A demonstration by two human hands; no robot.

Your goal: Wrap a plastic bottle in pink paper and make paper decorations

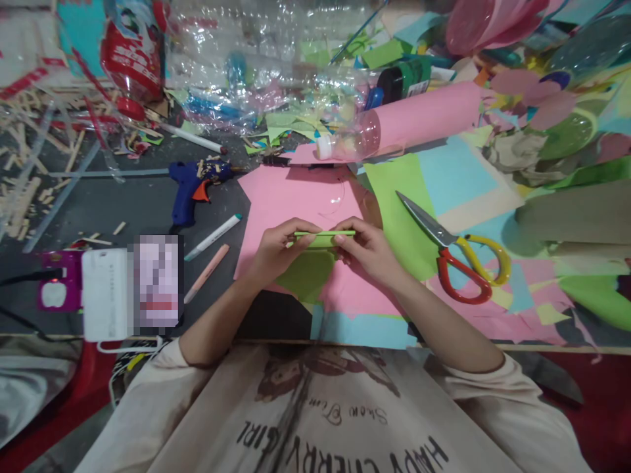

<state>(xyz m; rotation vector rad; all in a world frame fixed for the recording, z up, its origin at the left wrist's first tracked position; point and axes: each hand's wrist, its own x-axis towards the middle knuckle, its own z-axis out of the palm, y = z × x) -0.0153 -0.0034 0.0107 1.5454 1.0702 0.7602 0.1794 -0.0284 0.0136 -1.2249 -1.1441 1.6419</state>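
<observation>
Between my two hands is a piece of green paper (325, 240), its upper edge folded or rolled into a narrow strip. My left hand (280, 248) pinches its left end with thumb and fingers. At the other end, the thumb and fingers of my right hand (365, 247) grip it the same way. Beneath them lies a sheet of pink paper (290, 197). Right of my right hand, scissors (446, 243) with one red and one yellow handle rest partly spread on green and pink paper. A green-capped marker (213, 238) and a peach marker (206, 273) lie left of my left hand.
A blue glue gun (185, 194) lies at left, near a white power bank (105, 293) and a phone (158, 282). A pink-wrapped bottle (424, 121) lies behind the pink sheet. Plastic bottles (211, 59), wooden sticks (29, 197) and paper scraps (527, 282) crowd the table.
</observation>
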